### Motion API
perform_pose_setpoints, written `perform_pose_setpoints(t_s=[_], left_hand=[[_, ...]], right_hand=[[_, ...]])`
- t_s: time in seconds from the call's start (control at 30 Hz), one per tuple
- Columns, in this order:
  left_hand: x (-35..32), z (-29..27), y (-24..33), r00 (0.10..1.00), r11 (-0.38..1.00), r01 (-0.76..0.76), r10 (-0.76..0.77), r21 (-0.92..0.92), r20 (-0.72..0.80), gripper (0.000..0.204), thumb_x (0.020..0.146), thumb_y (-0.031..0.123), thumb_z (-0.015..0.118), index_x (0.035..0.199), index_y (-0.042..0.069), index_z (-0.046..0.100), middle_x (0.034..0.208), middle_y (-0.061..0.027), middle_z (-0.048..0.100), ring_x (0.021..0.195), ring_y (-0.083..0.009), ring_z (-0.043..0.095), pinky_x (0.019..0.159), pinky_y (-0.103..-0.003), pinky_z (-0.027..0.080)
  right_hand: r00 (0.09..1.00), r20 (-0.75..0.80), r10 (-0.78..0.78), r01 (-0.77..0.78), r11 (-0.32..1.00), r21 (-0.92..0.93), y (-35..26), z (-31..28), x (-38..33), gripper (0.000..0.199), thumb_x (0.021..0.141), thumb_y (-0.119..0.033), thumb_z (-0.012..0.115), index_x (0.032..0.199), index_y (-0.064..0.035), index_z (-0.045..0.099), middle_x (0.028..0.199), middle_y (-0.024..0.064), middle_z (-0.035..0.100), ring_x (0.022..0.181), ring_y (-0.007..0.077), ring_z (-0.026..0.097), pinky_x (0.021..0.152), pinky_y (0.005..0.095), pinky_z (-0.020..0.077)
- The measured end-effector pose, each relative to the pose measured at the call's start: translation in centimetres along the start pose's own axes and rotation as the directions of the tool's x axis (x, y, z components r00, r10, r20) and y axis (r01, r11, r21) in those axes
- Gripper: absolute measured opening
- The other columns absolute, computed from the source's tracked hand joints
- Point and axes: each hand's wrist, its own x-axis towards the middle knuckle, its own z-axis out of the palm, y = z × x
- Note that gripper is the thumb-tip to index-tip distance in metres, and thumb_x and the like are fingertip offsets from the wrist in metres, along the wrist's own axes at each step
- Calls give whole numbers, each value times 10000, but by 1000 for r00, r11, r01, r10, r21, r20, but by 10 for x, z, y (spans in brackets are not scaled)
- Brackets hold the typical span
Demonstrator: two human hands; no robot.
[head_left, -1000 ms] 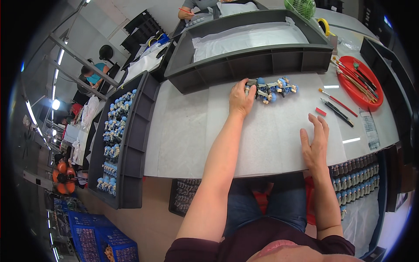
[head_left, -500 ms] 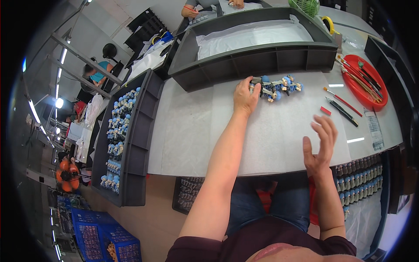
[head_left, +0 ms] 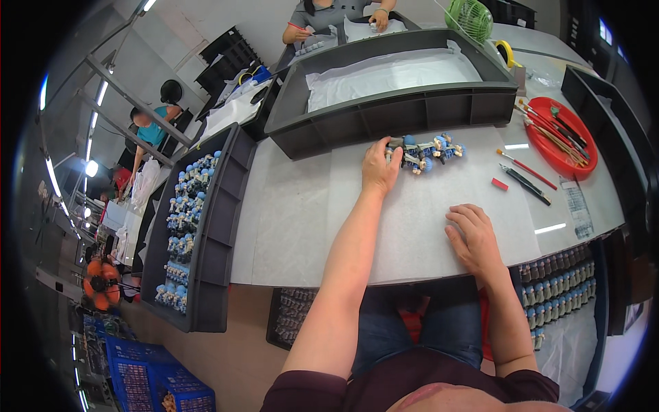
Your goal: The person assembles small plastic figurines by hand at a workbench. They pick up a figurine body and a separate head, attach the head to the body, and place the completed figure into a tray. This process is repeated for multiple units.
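A small cluster of blue-headed figurines (head_left: 439, 150) lies on the white sheet (head_left: 412, 233) in front of the large grey crate. My left hand (head_left: 379, 168) is at the cluster's left end, thumb and fingers closed around a figurine there; the hand partly hides it. To the lower right, my right hand (head_left: 473, 240) rests on the sheet near the table's front edge. It holds nothing, and its fingers are loosely stretched out.
The grey crate (head_left: 391, 110) has a white liner. Another crate (head_left: 213, 254) with rows of figurines stands left. On the right are a red tray (head_left: 559, 137) of brushes, a loose brush (head_left: 527, 170), a black pen-like tool (head_left: 526, 184) and a red cap (head_left: 500, 184). A co-worker sits opposite.
My right hand has come down from the air, left and onto the sheet. My left hand stays at the figurines. The whole view has shifted slightly.
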Motion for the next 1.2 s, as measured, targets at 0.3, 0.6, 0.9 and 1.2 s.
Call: perform_pose_setpoints(t_s=[0.3, 0.6, 0.9, 1.2], left_hand=[[0, 0, 1, 1000, 1000, -7, 7, 9, -9, 454, 813, 363, 539, 1121, 29, 552, 1112, -161, 573, 1052, -315, 514, 917, -380, 384], [-1, 0, 0, 1000, 1000, 5, -5, 2, -4, 452, 815, 365, 536, 1126, 38, 549, 1114, -145, 571, 1053, -308, 508, 922, -387, 378], [-1, -1, 0, 1000, 1000, 14, -14, 5, 1, 451, 813, 366, 535, 1130, 46, 548, 1117, -140, 571, 1058, -304, 505, 921, -388, 378], [-1, 0, 0, 1000, 1000, 2, -2, 2, -8, 460, 806, 370, 539, 1121, 35, 550, 1111, -151, 573, 1052, -313, 508, 920, -393, 379]], right_hand=[[1000, -2, -13, 13, 1000, -8, -1, 0, -1, 199, 785, -109, 605, 956, -8, 596, 1043, 119, 586, 1055, 286, 501, 903, 390, 385], [1000, 2, -7, 7, 1000, -6, -1, 1, -1, 197, 781, -103, 608, 953, -8, 598, 1046, 115, 588, 1053, 285, 502, 908, 393, 384], [1000, 2, -14, 14, 1000, -19, 1, 3, -1, 197, 786, -111, 605, 955, -10, 600, 1053, 115, 587, 1061, 287, 499, 911, 390, 384], [1000, 13, -3, 3, 1000, -11, 0, 1, -1, 197, 789, -113, 601, 959, -11, 599, 1056, 114, 586, 1066, 287, 496, 916, 393, 379]])
